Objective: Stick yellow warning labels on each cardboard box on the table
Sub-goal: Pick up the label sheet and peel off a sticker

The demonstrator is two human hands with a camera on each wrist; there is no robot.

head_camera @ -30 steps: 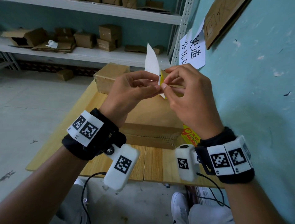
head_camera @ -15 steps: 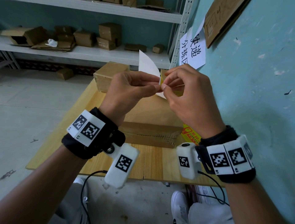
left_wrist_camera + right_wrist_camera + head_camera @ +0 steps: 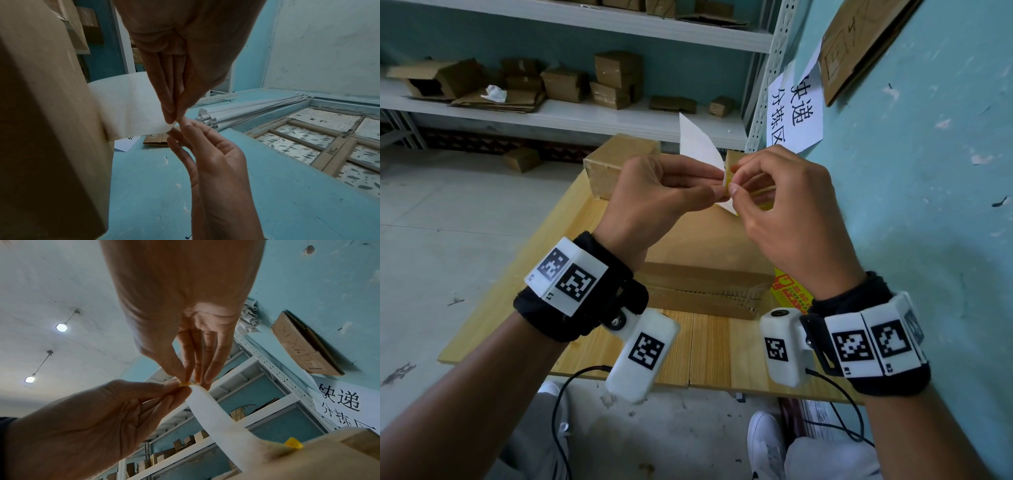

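Note:
I hold a label sheet in the air above the big flat cardboard box (image 3: pixel 705 246). My left hand (image 3: pixel 717 190) pinches the white backing paper (image 3: pixel 698 144), which curls up and away. My right hand (image 3: pixel 732 178) pinches the yellow label (image 3: pixel 727 181) at its corner, fingertip to fingertip with the left. In the left wrist view the backing paper (image 3: pixel 127 107) bends left from the left hand (image 3: pixel 172 116). The right wrist view shows a yellow label (image 3: pixel 186 383) corner at the pinch. Two smaller boxes (image 3: pixel 616 157) (image 3: pixel 736 159) stand at the table's far end.
A stack of yellow labels (image 3: pixel 789 291) lies on the wooden table (image 3: pixel 709 346) right of the big box, against the teal wall (image 3: pixel 928 205). Shelves (image 3: pixel 571 113) with more cardboard boxes stand behind the table. My shoes (image 3: pixel 767 442) are under the near edge.
The white backing paper has turned and bent away, showing a wider face than a second ago. Both hands have stayed pinched together in about the same spot.

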